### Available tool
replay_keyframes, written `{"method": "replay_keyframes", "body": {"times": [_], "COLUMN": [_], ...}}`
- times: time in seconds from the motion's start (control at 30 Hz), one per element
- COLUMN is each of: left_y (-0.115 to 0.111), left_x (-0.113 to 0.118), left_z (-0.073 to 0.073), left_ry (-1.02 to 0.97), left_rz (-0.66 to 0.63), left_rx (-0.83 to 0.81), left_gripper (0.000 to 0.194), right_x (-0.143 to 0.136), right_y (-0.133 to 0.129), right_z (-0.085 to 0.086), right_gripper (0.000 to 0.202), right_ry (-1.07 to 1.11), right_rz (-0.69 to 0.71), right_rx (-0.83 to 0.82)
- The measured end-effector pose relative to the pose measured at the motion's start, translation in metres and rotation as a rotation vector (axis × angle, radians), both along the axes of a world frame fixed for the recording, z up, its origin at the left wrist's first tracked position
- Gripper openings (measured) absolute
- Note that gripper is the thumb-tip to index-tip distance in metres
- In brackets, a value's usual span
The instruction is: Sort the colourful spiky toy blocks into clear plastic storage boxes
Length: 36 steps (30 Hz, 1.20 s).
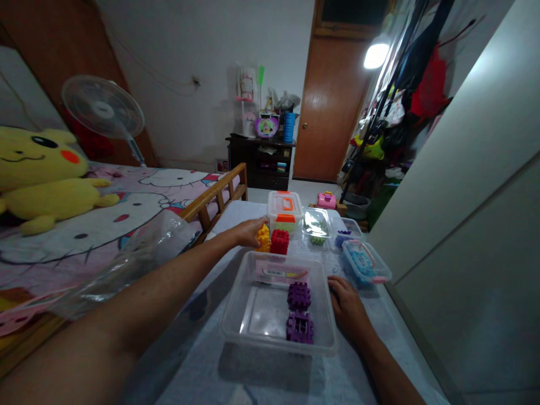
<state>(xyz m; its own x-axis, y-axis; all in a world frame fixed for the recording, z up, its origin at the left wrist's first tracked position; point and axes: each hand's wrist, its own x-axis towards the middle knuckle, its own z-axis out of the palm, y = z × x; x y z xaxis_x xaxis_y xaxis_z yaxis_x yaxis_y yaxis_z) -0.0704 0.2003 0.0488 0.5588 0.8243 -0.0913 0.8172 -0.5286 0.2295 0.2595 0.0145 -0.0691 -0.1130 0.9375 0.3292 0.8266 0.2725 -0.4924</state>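
My left hand (252, 232) reaches out past the far left side of a clear plastic box, its fingers closed on a yellow block cube (264, 238). Right beside that cube stands a red block cube (279, 242). Inside the clear plastic box (261, 337), two purple block cubes lie along the right side: a far one (299, 296) and a nearer one (300, 327). My right hand (346, 301) rests by the box's right wall, fingers bent over near the rim; whether it grips anything is hidden.
Behind the cubes stands a lidded box with orange latches (285, 209). To the right are a clear container with green pieces (316, 228), a tub with blue pieces (343, 237) and a lidded blue box (366, 261). A wooden bed rail (215, 197) borders the left.
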Motion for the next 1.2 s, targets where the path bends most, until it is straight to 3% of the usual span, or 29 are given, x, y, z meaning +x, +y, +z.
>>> {"method": "replay_keyframes", "body": {"times": [0.37, 0.7, 0.8, 0.93, 1.03, 1.1, 1.2], "left_y": [-0.007, -0.009, -0.011, -0.027, -0.057, -0.084, -0.123], "left_x": [0.006, 0.003, 0.001, -0.004, -0.004, 0.001, 0.015], "left_z": [-0.006, 0.004, 0.018, 0.058, 0.094, 0.109, 0.111], "left_ry": [-0.031, -0.023, 0.003, 0.014, -0.023, -0.03, -0.03], "left_rz": [-0.008, 0.008, 0.036, 0.051, 0.041, 0.003, -0.1], "left_rx": [-0.059, -0.04, -0.008, 0.113, 0.18, 0.168, 0.03], "left_gripper": [0.09, 0.09, 0.094, 0.092, 0.092, 0.093, 0.092], "right_x": [-0.002, -0.002, -0.002, -0.002, -0.001, -0.001, 0.0], "right_y": [-0.002, -0.002, -0.002, -0.002, -0.001, 0.0, 0.001], "right_z": [0.004, 0.003, 0.002, 0.002, 0.002, 0.002, 0.001], "right_gripper": [0.034, 0.033, 0.033, 0.032, 0.032, 0.032, 0.032], "right_ry": [0.014, 0.018, 0.016, 0.022, 0.025, 0.017, 0.001], "right_rz": [-0.014, -0.013, -0.013, -0.005, -0.001, -0.001, 0.001], "right_rx": [0.008, 0.014, 0.013, 0.02, 0.021, 0.02, 0.02]}}
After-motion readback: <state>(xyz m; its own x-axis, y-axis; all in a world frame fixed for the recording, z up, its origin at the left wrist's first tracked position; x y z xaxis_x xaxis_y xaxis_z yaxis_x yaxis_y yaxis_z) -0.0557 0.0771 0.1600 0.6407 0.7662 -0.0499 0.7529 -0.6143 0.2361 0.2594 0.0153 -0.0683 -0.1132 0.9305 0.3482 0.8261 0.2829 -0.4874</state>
